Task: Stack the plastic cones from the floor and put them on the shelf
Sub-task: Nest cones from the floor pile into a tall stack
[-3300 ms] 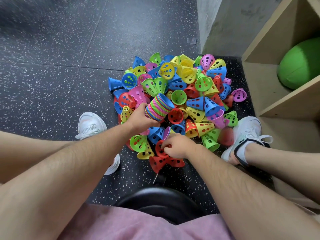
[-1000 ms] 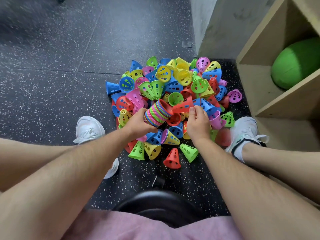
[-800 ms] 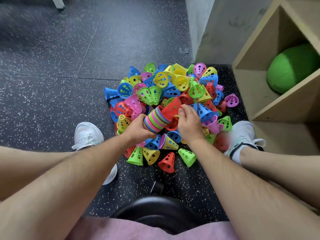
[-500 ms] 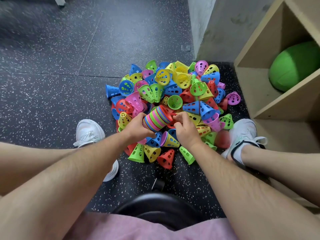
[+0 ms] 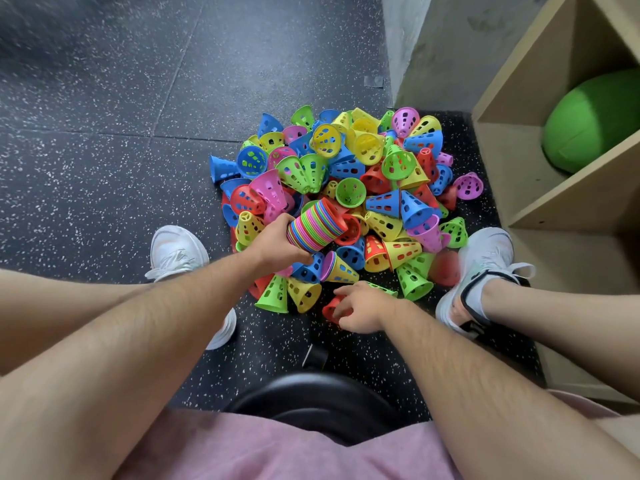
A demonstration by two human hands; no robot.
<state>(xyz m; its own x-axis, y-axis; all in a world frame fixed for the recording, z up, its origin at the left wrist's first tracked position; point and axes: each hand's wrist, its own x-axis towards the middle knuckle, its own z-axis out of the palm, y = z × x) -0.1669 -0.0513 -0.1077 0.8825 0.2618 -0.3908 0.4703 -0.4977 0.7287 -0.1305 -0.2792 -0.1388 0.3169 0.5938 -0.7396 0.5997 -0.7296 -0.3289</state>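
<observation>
The nested stack of thin coloured plastic cones (image 5: 317,225) lies sideways in the left hand (image 5: 277,242), whose grip is clenched round its narrow end, above the pile of loose perforated plastic cones (image 5: 377,188) on the black speckled rubber floor (image 5: 104,168). The cones seem light, stiff and smooth; I judge the wide rim the best place to take one. The right hand (image 5: 360,308) has its grip grasping one red perforated cone (image 5: 329,310) at the pile's near edge. The floor looks grainy; the pale wooden shelf (image 5: 554,188) at the right holds a round green ball (image 5: 595,123).
</observation>
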